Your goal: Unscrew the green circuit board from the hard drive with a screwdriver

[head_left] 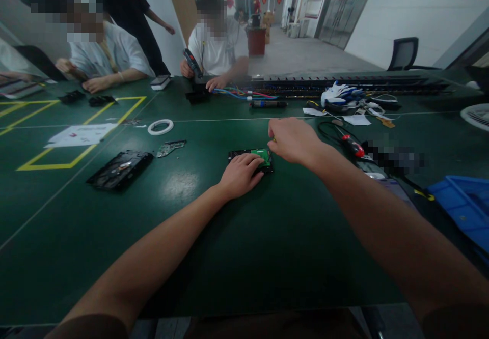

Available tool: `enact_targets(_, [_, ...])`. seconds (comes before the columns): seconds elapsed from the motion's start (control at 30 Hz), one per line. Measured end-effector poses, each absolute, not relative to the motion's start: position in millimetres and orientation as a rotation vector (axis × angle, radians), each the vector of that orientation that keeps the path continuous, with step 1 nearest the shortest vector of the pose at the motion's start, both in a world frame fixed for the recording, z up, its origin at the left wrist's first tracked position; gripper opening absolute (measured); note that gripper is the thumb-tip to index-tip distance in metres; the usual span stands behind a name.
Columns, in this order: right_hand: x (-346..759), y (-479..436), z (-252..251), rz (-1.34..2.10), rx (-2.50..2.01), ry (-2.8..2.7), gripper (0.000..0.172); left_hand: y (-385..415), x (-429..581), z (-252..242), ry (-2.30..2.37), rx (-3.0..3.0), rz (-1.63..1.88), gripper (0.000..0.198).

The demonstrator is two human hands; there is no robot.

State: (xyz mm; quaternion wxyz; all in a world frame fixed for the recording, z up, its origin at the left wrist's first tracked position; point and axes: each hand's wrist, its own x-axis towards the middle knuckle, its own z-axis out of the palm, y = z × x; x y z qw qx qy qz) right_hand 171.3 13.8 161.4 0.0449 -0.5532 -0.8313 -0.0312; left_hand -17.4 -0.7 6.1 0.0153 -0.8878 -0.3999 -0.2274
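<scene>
A small hard drive point(269, 166) with a green circuit board on top lies on the green table. My left hand point(241, 175) rests over its left part, fingers bent across the top and thumb along the near side, holding it against the table. Just above and to the right of the drive, my right hand point(292, 139) is closed in a fist. A tiny yellow bit shows at its fingers; the rest of what it grips is hidden. Off to the left are a larger black drive-like casing point(120, 170) and a loose circuit board point(170, 148).
A white ring point(160, 126) and a paper sheet point(78, 135) lie at left. On the right are a red-and-black tool point(353, 146) with a cable, gloves point(341, 94) and a blue bin point(464, 206). Across the table, a person holds a power screwdriver point(192, 63) near coloured wires point(244, 93).
</scene>
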Motion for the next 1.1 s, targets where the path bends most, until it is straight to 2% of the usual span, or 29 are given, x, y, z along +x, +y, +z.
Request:
enact_targets(0.43, [170.8, 11.7, 166.0, 0.004, -1.540, -2.642, 0.032, -0.9, -17.1, 6.9, -1.232, -2.765, -0.721, 0.037])
enact_targets(0.57, [170.5, 10.7, 166.0, -0.035, -1.564, -2.669, 0.023, -0.4, -17.3, 6.4, -1.221, -2.768, -0.723, 0.037])
enact_targets(0.73, [166.1, 6.1, 166.4, -0.175, -1.706, -2.615, 0.039, -0.7, -17.6, 7.3, -1.213, -2.771, -0.738, 0.037])
enact_targets(1.1, [168.3, 7.4, 162.5, 0.004, -1.585, -2.606, 0.030, -1.6, -17.9, 8.7, -1.236, -2.785, -0.729, 0.037])
